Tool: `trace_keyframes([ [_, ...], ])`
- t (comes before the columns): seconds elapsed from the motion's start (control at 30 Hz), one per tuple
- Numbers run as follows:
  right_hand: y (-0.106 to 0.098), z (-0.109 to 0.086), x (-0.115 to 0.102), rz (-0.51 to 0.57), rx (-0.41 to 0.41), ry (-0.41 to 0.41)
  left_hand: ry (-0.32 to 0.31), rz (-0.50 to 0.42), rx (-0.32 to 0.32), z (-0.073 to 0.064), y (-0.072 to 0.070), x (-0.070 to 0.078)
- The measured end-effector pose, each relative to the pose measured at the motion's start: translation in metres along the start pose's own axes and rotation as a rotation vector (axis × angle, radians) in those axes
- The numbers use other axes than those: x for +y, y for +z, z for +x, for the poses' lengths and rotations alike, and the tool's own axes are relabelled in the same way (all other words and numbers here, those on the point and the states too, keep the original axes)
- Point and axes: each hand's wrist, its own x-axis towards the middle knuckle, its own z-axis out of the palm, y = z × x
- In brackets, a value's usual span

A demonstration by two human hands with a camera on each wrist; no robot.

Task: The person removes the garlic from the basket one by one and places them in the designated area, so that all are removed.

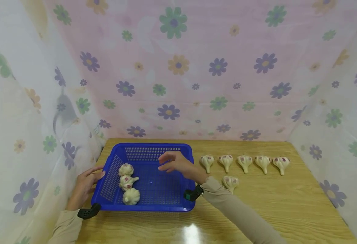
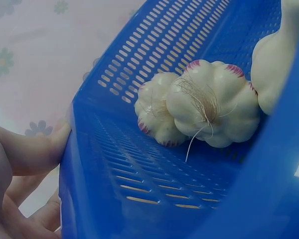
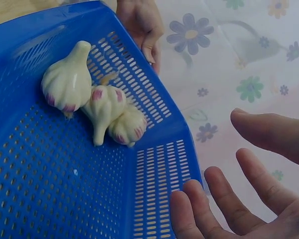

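Note:
A blue plastic basket (image 1: 151, 206) with slotted walls stands on the left part of the table. My left hand (image 1: 85, 186) holds its left rim, thumb (image 2: 60, 142) on the edge and fingers outside below it. Inside, along the left wall, lie three garlic bulbs: one at the back (image 1: 125, 169), one in the middle (image 1: 126, 182) with its stem pointing right, and one at the front (image 1: 131, 197). Above the basket's right half hovers my right hand (image 1: 178, 165), fingers spread and slightly bent, with nothing in it.
Right of the basket, several garlic bulbs (image 1: 244, 163) form a row with stems towards me. One more bulb (image 1: 230, 183) lies in front of that row, partly behind the right sleeve. Flowered sheets (image 1: 196, 84) enclose the wooden table (image 1: 288, 210) at the back and sides.

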Motion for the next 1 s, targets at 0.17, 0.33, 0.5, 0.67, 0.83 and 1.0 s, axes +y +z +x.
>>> trace_keyframes([
  [0.17, 0.007, 0.005, 0.002, -0.036, -0.034, 0.023, -0.005, 0.003, 0.005, -0.001, 0.002, -0.003],
  [0.33, 0.015, 0.012, 0.0, -0.078, -0.055, 0.019, 0.002, -0.001, 0.002, -0.001, 0.002, -0.004],
  [0.5, 0.028, 0.025, 0.001, -0.115, -0.087, 0.027, -0.003, 0.001, 0.005, -0.001, 0.0, -0.003],
  [0.67, 0.041, 0.038, 0.002, -0.149, -0.12, 0.03, 0.001, 0.0, 0.002, 0.001, -0.001, 0.0],
  [0.83, 0.055, 0.051, 0.005, -0.2, -0.17, 0.026, 0.003, -0.004, 0.005, 0.002, -0.001, 0.001],
  [1.0, 0.068, 0.063, 0.011, -0.284, -0.203, 0.015, -0.001, -0.001, 0.004, 0.002, 0.0, 0.002],
])
